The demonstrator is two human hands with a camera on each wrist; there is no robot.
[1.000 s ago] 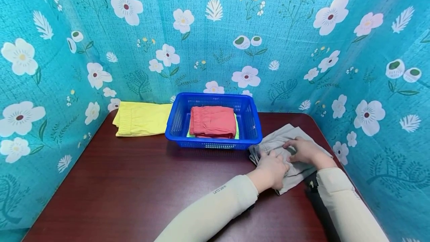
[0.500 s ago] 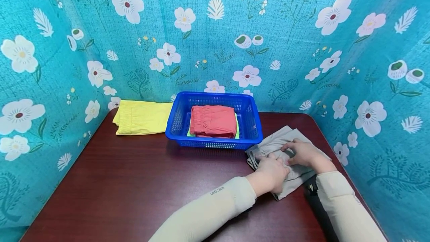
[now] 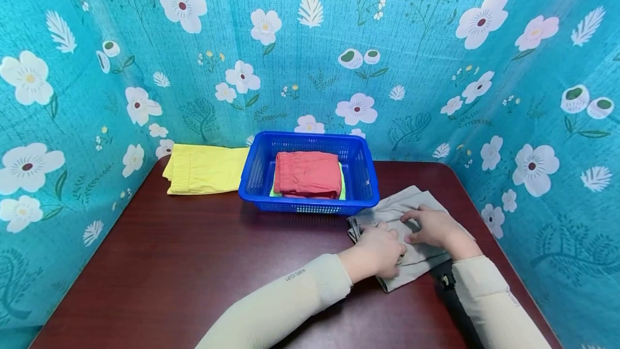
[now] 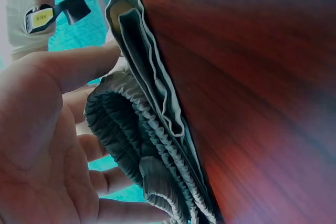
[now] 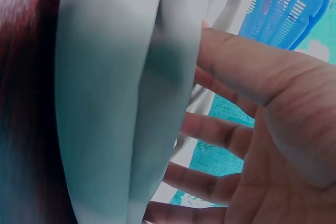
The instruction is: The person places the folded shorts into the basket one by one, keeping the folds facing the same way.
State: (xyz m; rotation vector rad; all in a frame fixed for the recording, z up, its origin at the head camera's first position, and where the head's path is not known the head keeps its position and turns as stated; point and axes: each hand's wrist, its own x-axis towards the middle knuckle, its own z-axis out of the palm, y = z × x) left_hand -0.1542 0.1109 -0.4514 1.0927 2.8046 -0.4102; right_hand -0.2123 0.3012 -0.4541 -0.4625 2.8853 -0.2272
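Observation:
Grey folded pants (image 3: 411, 203) with a gathered elastic waistband (image 4: 113, 114) lie on the table at the right, close to the basket's near right corner. My left hand (image 3: 378, 249) rests on their left part, its fingers spread over the cloth near the waistband. Further right, my right hand (image 3: 431, 228) touches the top of the same pants with bent, spread fingertips. Stacked layers of the fold show edge-on in the left wrist view. In the right wrist view, the thumb and fingertips lie along the upper face of the grey cloth (image 5: 100, 103), without curling round it.
A blue plastic basket (image 3: 310, 208) stands at the table's back middle. Inside are folded red shorts (image 3: 310, 174) atop a bright green garment (image 3: 343, 182). Folded yellow pants (image 3: 210, 171) lie left of the basket. A blue flowered curtain (image 3: 310, 69) surrounds the dark red table (image 3: 194, 263).
The grey pants have slid a little left and toward the table's front, with both hands moving along on them. The basket and the other clothes have stayed put.

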